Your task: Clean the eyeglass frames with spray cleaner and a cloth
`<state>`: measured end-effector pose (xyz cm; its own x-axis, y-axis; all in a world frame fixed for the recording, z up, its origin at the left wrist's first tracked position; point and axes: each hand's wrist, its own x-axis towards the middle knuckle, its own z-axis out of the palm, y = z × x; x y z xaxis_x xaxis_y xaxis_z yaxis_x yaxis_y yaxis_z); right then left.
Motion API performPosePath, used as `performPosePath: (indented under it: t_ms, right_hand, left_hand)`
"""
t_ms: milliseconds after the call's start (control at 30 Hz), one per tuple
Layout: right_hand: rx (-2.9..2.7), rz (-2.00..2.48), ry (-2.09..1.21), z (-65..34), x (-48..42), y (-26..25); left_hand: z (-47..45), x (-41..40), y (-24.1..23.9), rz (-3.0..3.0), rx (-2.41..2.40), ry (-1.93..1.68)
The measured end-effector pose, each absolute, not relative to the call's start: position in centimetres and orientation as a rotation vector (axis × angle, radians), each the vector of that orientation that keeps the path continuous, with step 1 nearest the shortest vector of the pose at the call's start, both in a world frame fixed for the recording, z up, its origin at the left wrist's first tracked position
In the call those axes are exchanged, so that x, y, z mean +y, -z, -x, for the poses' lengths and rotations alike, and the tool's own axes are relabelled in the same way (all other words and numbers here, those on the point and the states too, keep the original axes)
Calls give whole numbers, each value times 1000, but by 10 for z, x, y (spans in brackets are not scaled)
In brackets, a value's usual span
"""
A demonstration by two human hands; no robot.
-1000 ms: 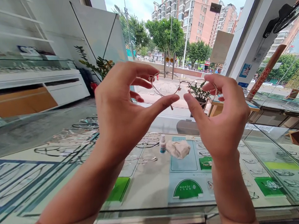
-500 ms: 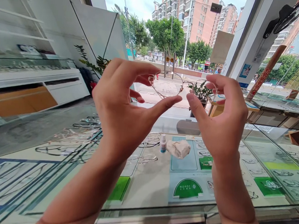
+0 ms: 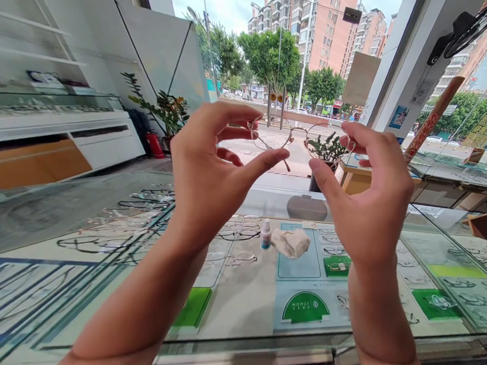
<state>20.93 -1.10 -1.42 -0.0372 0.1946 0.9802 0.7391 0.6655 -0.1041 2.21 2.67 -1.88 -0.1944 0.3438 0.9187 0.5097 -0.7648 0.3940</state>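
Observation:
A pair of thin-rimmed eyeglasses is held up in front of the window, lenses facing me. My left hand grips the left end of the frame, with the thumb stretched below the left lens. At the opposite end, my right hand has its fingers curled on the right rim and its thumb beneath. One temple arm shows under the left lens. On the glass counter below stand a small white spray bottle and, beside it, a crumpled whitish cloth.
A glass display counter with rows of eyeglasses spans the front. A dark oval case lies at its far side. Potted plants, a red fire extinguisher and a wall fan are farther off.
Both hands have shifted slightly to the right. The eyeglasses have turned a little, so the right lens and a temple arm under the left lens show more plainly.

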Motion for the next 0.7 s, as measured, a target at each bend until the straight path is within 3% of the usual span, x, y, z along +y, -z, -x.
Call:
performPosePath:
  t_ms: [367,700]
  right_hand:
    - [-1614,811,618,-208,-17,13]
    - [-1625,847,512,-213,4,17]
  left_hand:
    - [-21,39,24,2052,-1017,2075]
    - [-18,36,21,1913,-941,1903]
